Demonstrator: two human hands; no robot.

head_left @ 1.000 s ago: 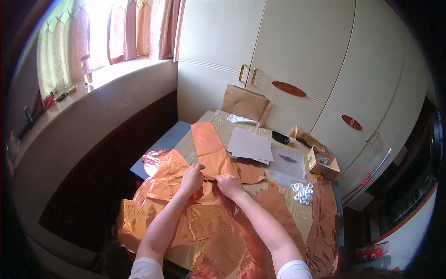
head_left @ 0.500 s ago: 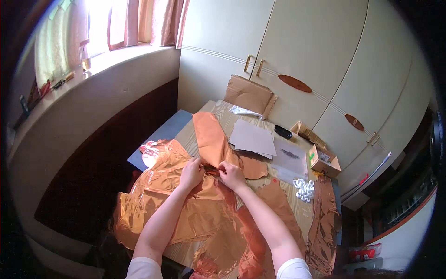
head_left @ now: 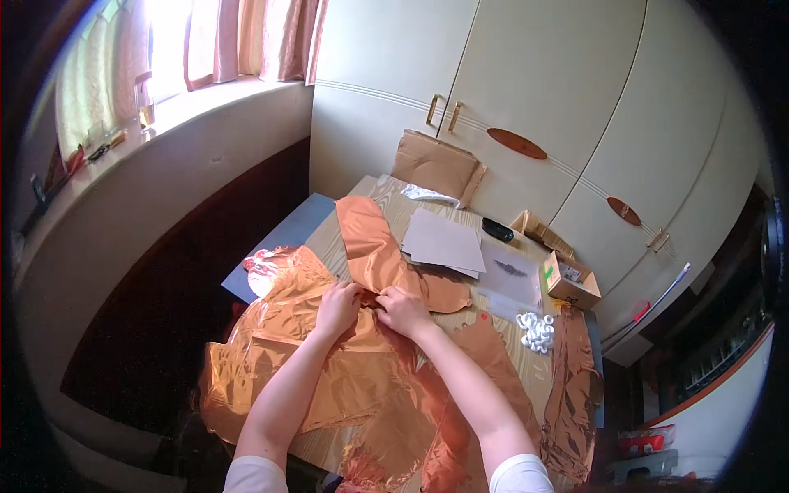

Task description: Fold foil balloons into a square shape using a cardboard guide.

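Shiny copper-coloured foil sheeting (head_left: pixel 304 370) lies crumpled across the near left of the table. My left hand (head_left: pixel 340 307) pinches the foil near its upper middle, fingers closed. Close beside it, my right hand (head_left: pixel 401 311) grips the same sheeting with bent fingers, a small gap of dark, bunched foil between the two. Beyond both hands, a smoother, matte orange strip (head_left: pixel 364 230) stretches away toward the far edge. The fingertips are partly hidden in the folds. More copper foil (head_left: pixel 493 361) lies flat to the right of my right forearm.
Grey cardboard sheets (head_left: pixel 444 240), a black case (head_left: pixel 498 230) and a clear plastic sheet (head_left: pixel 511 275) are at the back. White rings (head_left: pixel 537 332) lie in a pile near a small open box (head_left: pixel 573 280). A wrinkled brown foil strip (head_left: pixel 569 394) runs along the right edge.
My hands have shifted slightly within the foil, the right one a little leftward and closer to the left. The far strip has creased and bent slightly.
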